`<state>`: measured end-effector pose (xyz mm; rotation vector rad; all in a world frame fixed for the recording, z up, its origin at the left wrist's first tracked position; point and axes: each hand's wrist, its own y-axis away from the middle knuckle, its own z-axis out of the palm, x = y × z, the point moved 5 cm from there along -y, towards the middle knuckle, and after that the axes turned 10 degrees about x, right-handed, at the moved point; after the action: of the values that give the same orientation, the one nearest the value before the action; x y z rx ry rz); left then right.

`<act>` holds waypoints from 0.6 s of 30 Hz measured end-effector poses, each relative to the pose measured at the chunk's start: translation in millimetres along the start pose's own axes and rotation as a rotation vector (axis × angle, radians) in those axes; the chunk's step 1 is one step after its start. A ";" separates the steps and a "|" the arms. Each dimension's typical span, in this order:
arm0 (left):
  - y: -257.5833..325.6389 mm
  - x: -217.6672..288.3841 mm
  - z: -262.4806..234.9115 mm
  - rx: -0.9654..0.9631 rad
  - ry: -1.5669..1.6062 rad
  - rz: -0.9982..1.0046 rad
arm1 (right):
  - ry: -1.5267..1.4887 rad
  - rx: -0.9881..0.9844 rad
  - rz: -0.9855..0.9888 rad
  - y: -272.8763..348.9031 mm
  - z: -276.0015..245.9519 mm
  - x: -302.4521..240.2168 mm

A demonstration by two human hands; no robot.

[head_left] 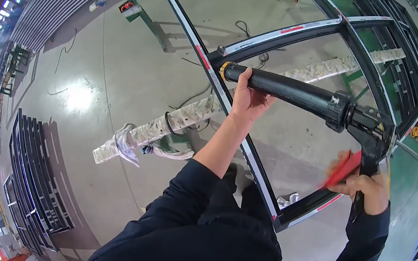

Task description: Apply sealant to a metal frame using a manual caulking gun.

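A long black caulking gun (293, 91) lies across in front of me, above a black metal frame (257, 158). Its barrel end with a yellow ring (225, 71) points left, close to the frame's corner joint. My left hand (250, 97) is wrapped under the barrel near that end, thumb on top. At the far right of the gun, my right hand (362, 186) grips its handle. Beside those fingers is a red lever (345, 170), smeared by motion. Light strips with red patches run along the frame bars.
A wrapped beam (183, 118) passes beneath the frame, with cloth (129, 145) hanging on it. A green stand (146, 26) is at the upper left. Stacked black frames (40, 180) lie at left, more (417, 60) at upper right. A loose cable (242, 28) lies on the floor.
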<state>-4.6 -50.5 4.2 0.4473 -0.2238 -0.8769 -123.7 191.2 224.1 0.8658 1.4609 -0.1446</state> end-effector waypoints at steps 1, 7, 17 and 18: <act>2.1 -0.5 1.6 0.001 0.027 0.001 | 0.130 0.024 -0.030 -0.2 -1.6 -11.2; 9.6 -6.2 7.0 0.001 0.120 -0.020 | 0.293 -0.154 0.048 15.7 -2.4 -29.5; 54.8 -74.1 23.6 -0.104 -0.229 -0.139 | -0.637 -0.186 -0.087 104.3 -35.2 43.5; 67.6 -89.2 29.2 -0.100 -0.428 -0.150 | -0.498 0.025 -0.299 116.6 -53.2 45.3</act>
<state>-24.3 48.4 60.8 0.1796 -0.5419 -1.1215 -91.7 322.4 239.1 0.5703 1.1086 -0.5629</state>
